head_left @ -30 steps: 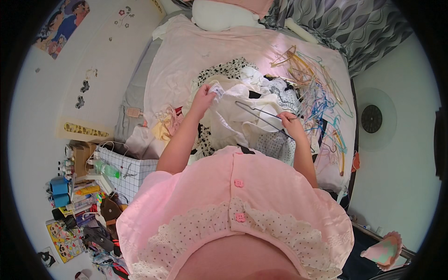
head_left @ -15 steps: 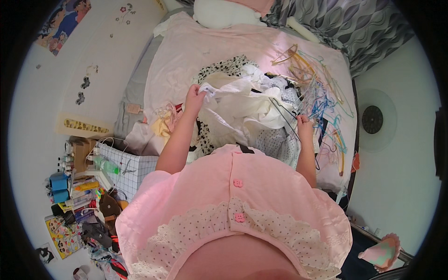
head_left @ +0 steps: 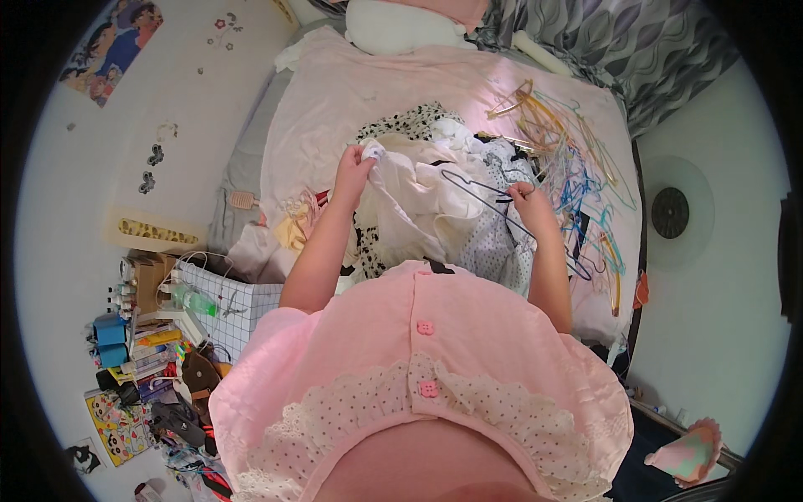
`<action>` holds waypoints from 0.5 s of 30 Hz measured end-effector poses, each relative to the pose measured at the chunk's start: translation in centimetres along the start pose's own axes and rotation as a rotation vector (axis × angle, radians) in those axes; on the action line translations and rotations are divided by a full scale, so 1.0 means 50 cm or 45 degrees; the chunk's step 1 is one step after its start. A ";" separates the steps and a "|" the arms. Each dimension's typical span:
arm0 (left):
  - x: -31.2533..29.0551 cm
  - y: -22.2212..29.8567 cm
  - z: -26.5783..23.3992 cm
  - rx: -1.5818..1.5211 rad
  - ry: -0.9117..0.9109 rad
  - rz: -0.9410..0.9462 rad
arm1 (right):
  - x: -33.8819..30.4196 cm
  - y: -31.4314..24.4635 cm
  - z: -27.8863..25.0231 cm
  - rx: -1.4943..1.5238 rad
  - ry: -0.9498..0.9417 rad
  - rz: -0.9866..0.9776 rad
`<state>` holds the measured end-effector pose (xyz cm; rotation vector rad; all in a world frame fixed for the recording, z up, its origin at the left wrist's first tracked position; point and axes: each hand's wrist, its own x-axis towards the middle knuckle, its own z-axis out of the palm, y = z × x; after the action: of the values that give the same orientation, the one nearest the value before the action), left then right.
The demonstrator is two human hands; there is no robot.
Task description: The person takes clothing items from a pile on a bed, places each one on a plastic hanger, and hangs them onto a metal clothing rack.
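My left hand [head_left: 355, 174] is closed on the edge of a white garment [head_left: 418, 205], lifting that edge above the bed so the cloth drapes down to the right. In my right hand [head_left: 535, 209] is a thin dark hanger [head_left: 488, 203], gripped near its hook; it lies slanted, with one end over the white garment and the other beyond my wrist. Beneath the garment is a pile of clothes, including a black-and-white patterned piece [head_left: 410, 122] at the far side and a pale dotted one [head_left: 489, 249] near my right forearm.
Many tangled hangers [head_left: 577, 180] in blue, gold and pink lie on the right of the pink-covered bed [head_left: 322, 92]. A pink hairbrush [head_left: 243, 200] rests at the left. A checkered box [head_left: 247, 322] and cluttered small items stand at the lower left. A white pillow [head_left: 401, 25] is at the back.
My right hand has moved up and slightly left, and the hanger in it has turned, its far end now over the white garment. My left hand has risen slightly, still holding the garment.
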<state>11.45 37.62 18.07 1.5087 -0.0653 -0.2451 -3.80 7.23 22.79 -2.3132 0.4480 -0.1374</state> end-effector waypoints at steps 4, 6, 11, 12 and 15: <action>-0.004 -0.009 -0.003 0.012 0.000 -0.024 | 0.006 0.034 -0.006 0.028 -0.261 0.059; -0.010 -0.006 0.008 0.033 0.004 -0.018 | 0.012 0.048 0.007 0.124 -0.313 -0.001; -0.021 -0.002 0.041 -0.002 -0.298 0.012 | 0.042 0.020 0.095 0.608 -0.437 0.006; -0.024 0.003 0.050 0.000 -0.305 0.012 | 0.052 0.022 0.139 0.610 -0.427 0.009; -0.048 0.033 0.074 -0.044 -0.433 0.064 | 0.073 0.025 0.228 0.681 -0.349 0.008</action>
<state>8.59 34.54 20.20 1.4164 -0.3675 -0.4583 1.89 12.73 13.75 -1.7706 0.2405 0.0592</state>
